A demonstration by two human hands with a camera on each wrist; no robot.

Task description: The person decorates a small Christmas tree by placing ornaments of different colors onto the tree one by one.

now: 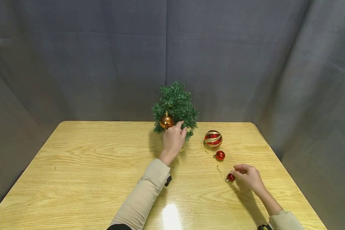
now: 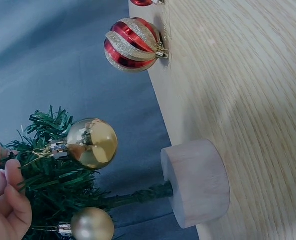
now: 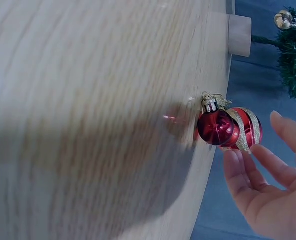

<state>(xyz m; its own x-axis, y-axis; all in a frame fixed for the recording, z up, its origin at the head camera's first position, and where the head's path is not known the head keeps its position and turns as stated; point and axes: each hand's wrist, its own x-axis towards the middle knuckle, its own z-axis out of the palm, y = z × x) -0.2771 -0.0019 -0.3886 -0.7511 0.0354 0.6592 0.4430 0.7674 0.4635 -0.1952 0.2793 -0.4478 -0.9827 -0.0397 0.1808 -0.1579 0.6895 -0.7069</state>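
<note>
A small artificial Christmas tree (image 1: 176, 102) stands at the table's far edge, on a round wooden base (image 2: 198, 182). My left hand (image 1: 173, 137) is at its front, thumb and finger pinching a branch tip, beside the thread of a shiny gold ball (image 2: 93, 143). A matte gold ball (image 2: 92, 225) hangs nearby. My right hand (image 1: 249, 177) hovers over the table with fingers loosely bent and apart. Just by its fingertips lies a small dark red ball (image 1: 231, 177) with a gold loop. Nothing shows between the right fingers (image 3: 238, 172).
Behind the small dark red ball lie another red ball (image 1: 219, 155) and a larger red ball with gold glitter stripes (image 1: 213, 139), right of the tree. The wooden table (image 1: 89, 169) has grey curtains (image 1: 118, 64) behind it and on both sides.
</note>
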